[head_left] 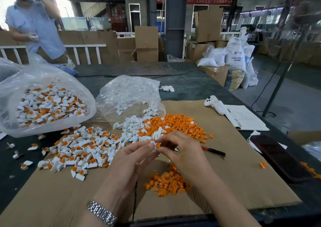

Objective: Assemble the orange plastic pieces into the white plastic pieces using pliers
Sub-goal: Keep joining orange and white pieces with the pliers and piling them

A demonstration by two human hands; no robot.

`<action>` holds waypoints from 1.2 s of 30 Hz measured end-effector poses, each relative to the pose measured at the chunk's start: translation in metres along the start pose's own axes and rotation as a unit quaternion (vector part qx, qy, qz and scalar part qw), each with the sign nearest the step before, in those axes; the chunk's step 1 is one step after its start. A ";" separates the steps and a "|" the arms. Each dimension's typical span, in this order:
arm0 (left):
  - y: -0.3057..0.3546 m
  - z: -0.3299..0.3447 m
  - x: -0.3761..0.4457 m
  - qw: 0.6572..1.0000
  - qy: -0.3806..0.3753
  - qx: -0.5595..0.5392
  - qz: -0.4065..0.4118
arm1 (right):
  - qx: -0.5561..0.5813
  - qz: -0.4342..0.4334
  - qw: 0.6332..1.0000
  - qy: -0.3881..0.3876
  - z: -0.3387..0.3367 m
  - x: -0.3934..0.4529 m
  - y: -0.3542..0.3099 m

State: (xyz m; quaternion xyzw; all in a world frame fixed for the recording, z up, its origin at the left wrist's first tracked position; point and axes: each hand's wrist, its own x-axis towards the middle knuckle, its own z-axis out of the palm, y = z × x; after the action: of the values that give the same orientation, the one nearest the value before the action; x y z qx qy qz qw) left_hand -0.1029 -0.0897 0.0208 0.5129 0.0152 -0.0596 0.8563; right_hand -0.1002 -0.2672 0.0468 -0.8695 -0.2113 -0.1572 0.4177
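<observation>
My left hand (132, 155) pinches a small white plastic piece (153, 143) above the cardboard. My right hand (180, 148) pinches an orange plastic piece (158, 145) against it, fingertip to fingertip. Behind my hands lies a heap of loose orange pieces (180, 124) mixed with loose white pieces (133, 127). A second small heap of orange pieces (166, 183) lies under my right wrist. Assembled white-and-orange pieces (81, 148) are spread to the left. Pliers (213, 151) with red and black handles lie on the cardboard behind my right hand, partly hidden by it.
A clear bag of assembled pieces (45, 105) stands at left, a bag of white pieces (130, 91) behind the heaps. A white controller (215, 104), a notebook (246, 117) and a dark phone (278, 157) lie at right. A person (34, 22) stands beyond the table, far left.
</observation>
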 end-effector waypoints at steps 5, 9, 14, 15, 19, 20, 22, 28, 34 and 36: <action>-0.002 0.002 -0.001 0.999 0.038 0.013 -0.005 | -0.028 -0.016 0.999 -0.008 0.004 -0.001 -0.003; 0.001 0.000 -0.002 0.997 0.055 0.053 -0.026 | -0.037 -0.018 0.999 -0.009 0.004 -0.002 -0.004; 0.003 0.002 -0.003 0.997 0.049 0.059 -0.025 | -0.058 -0.020 0.998 -0.026 0.006 -0.001 -0.003; 0.003 0.002 -0.003 0.996 0.052 0.070 -0.021 | -0.061 -0.020 0.997 -0.031 0.007 -0.001 -0.002; 0.002 0.001 -0.001 0.993 0.074 0.084 -0.020 | -0.030 0.010 0.999 -0.036 0.002 0.000 0.006; 0.002 0.000 0.000 0.994 0.079 0.075 -0.024 | -0.028 0.040 0.998 -0.028 -0.002 0.003 0.012; 0.002 -0.001 0.001 0.994 0.089 0.052 -0.034 | -0.111 0.113 0.987 -0.014 -0.011 0.010 0.031; 0.002 -0.004 0.001 0.994 0.096 0.034 -0.045 | -0.347 0.227 0.899 -0.141 -0.018 0.019 0.063; 0.001 -0.004 0.001 0.993 0.104 0.023 -0.058 | -0.403 0.189 0.879 -0.168 -0.013 0.021 0.061; 0.002 -0.004 0.002 0.993 0.109 0.019 -0.052 | -0.398 0.191 0.883 -0.162 -0.013 0.022 0.057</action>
State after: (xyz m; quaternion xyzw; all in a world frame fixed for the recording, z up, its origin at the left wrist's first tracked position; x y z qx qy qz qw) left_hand -0.1009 -0.0851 0.0202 0.5309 0.1339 -0.0486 0.8354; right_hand -0.0539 -0.3043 0.0268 -0.9995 -0.0254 -0.0017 0.0186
